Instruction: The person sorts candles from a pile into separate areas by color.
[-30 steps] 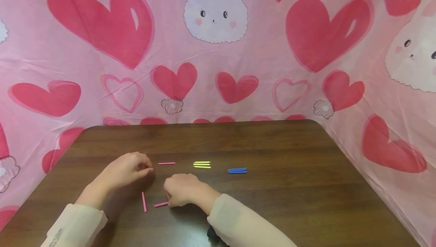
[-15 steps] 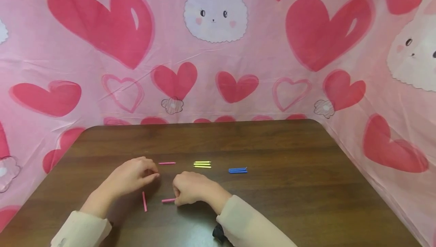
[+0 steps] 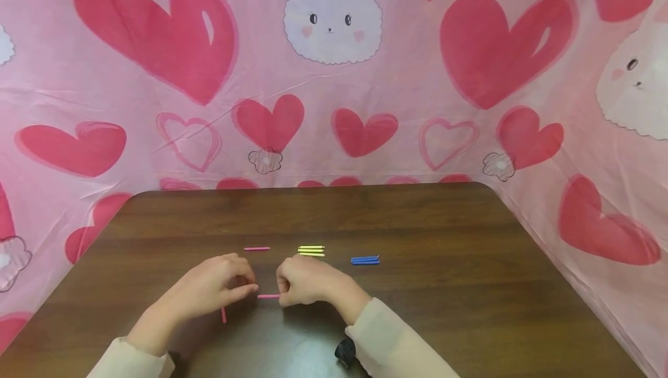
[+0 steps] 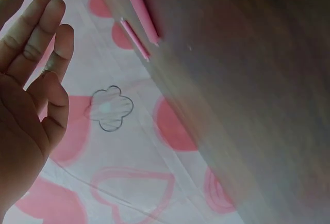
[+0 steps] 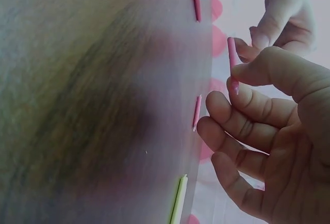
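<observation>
A thin pink stick, which looks like a birthday candle (image 3: 268, 296), is pinched by one end between the thumb and index finger of my right hand (image 3: 313, 280). Close to its free left end is my left hand (image 3: 211, 282), fingers loosely bent; whether it touches the candle I cannot tell. In the left wrist view that hand (image 4: 31, 74) shows nothing in its fingers. Another pink candle (image 3: 224, 315) lies partly hidden under the left hand. Farther back rests a third pink candle (image 3: 257, 249), left of several yellow candles (image 3: 311, 250) in a row.
Blue candles (image 3: 365, 260) lie side by side to the right of the yellow ones. All rest on a dark brown wooden table (image 3: 469, 308). A black object (image 3: 345, 352) sits by the right cuff. Behind hangs a pink cloth (image 3: 407, 76) with hearts and rabbits.
My right hand has moved right and away from me, carrying the pinched pink candle. My left hand has followed to the right, now covering part of the lying candle.
</observation>
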`<state>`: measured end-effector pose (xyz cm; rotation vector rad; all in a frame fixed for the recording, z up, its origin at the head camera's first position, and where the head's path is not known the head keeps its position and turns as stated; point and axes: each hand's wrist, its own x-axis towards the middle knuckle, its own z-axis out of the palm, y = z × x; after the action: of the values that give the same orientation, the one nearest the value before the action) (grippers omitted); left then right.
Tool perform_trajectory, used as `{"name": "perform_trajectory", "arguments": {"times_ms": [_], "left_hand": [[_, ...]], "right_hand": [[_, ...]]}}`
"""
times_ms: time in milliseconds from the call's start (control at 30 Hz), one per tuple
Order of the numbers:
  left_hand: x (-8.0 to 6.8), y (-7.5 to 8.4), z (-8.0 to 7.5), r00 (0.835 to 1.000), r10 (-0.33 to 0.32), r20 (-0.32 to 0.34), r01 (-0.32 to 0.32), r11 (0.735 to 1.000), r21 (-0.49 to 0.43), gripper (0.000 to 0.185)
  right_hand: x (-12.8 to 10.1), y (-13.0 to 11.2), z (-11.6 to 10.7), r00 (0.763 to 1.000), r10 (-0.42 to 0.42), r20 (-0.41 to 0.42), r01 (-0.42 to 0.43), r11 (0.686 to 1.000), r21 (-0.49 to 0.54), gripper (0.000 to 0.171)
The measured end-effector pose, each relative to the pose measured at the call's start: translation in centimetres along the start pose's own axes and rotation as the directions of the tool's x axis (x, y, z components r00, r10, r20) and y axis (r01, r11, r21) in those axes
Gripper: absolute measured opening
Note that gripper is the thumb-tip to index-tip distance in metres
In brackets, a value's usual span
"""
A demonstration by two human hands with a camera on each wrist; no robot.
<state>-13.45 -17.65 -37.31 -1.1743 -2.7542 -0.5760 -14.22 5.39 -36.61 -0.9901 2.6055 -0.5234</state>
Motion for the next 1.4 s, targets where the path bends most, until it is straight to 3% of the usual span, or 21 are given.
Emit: {"name": "perform_trajectory", "arguments": {"times_ms": [500,1200,1400], "left_hand": [[0.0,1.5,0.1,0.998,0.044,0.040,-0.041,0.996,-0.082,0.009],[-0.4,1.0,0.2,0.997,0.029,0.065,-0.024,0.996,-0.081,0.016],[-1.2,0.0,-0.3,0.999,0.024,0.022,-0.023,0.998,-0.065,0.018]], "right_hand": [[-0.2,0.3,0.3,0.999,-0.048,-0.018,0.049,0.998,0.032,0.020],[-0.4,0.0,0.5,0.996,-0.085,-0.036,0.086,0.996,0.026,0.017],[-0.2,0.1,0.5,0.993,-0.077,-0.087,0.080,0.996,0.032,0.013]]}}
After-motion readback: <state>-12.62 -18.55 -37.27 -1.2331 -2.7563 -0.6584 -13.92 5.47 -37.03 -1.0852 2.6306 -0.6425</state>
